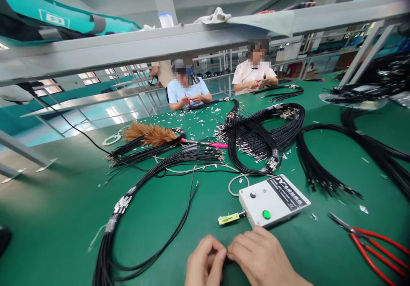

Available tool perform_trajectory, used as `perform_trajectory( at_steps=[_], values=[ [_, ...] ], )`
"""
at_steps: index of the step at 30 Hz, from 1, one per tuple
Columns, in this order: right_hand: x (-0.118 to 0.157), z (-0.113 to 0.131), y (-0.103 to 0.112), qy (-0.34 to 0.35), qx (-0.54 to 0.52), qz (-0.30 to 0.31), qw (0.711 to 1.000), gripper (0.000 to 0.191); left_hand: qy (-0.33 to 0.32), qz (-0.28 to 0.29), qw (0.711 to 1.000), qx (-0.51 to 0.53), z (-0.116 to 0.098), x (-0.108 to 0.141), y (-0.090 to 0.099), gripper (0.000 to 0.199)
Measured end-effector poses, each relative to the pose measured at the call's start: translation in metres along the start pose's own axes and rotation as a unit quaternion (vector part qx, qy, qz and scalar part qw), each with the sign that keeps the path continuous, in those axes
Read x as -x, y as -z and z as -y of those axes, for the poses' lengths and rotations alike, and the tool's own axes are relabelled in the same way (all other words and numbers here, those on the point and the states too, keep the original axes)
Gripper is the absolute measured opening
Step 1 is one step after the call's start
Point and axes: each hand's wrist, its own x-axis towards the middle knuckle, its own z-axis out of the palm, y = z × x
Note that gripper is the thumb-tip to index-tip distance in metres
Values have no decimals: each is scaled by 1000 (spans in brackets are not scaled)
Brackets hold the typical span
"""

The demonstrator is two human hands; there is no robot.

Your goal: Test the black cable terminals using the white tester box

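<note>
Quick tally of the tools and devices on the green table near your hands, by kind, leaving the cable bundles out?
White tester box: 1
Red-handled pliers: 1
Feather duster: 1
Yellow-green connector on the box's lead: 1
Total: 4
Left hand and right hand meet fingertip to fingertip just below the box; what they pinch is too small to tell.
</note>
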Motion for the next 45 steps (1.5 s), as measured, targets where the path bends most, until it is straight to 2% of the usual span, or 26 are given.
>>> perform_trajectory(
  at_steps=[4,7,10,17,20,22,26,34,45],
  values=[
    [-1,2,3,-6,-11,-23,1000,45,-3,7,1000,30,-3,-1,-1,54],
    [-2,-1,7,-44,-7,-52,998,40,3,-4,998,62,-6,-3,1,53],
    [-8,-10,9,-77,16,-59,995,32,-7,-28,998,52,-8,-9,8,52],
    [-21,-30,0,-9,123,-21,992,9,-31,-64,997,18,-13,-26,15,54],
    [-23,-32,-4,-4,166,9,986,42,-25,-56,998,10,-19,-29,14,53],
    [-24,-33,-4,-2,184,20,983,46,-21,-51,998,2,-22,-31,14,51],
    [-33,-36,-2,4,181,48,982,27,-23,-50,998,-14,-20,-34,13,44],
    [-41,-38,3,12,175,78,981,27,-38,-57,997,-47,-9,-39,10,28],
    [-39,-37,1,-10,174,95,980,20,-54,-69,988,-128,-12,-41,4,20]
  ],
)
